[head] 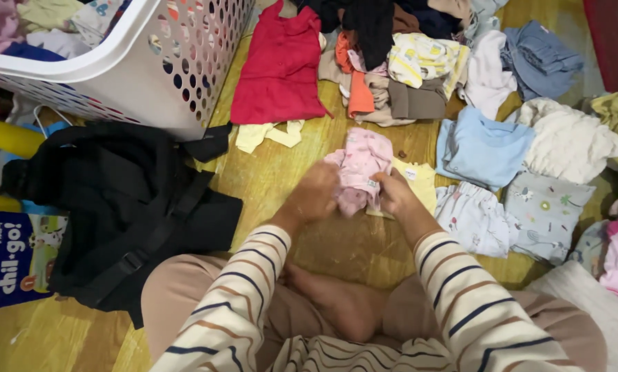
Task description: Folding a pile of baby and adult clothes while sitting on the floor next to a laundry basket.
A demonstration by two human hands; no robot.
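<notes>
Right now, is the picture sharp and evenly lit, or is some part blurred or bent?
Head view: warm, even light, no hard glare on the wood floor; both hands and the pink garment are slightly soft; the white basket bows at the edge from the wide lens; the black bag loses detail in shadow.

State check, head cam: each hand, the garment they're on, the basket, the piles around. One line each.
left hand: closed on pink garment
right hand: gripping pink garment's other edge
pink garment: bunched, lifted between both hands
white laundry basket: tilted, clothes inside
red garment: spread flat on floor
light blue top: folded, lying flat
clothes heap: unsorted, crumpled
black bag: slumped on floor
</notes>
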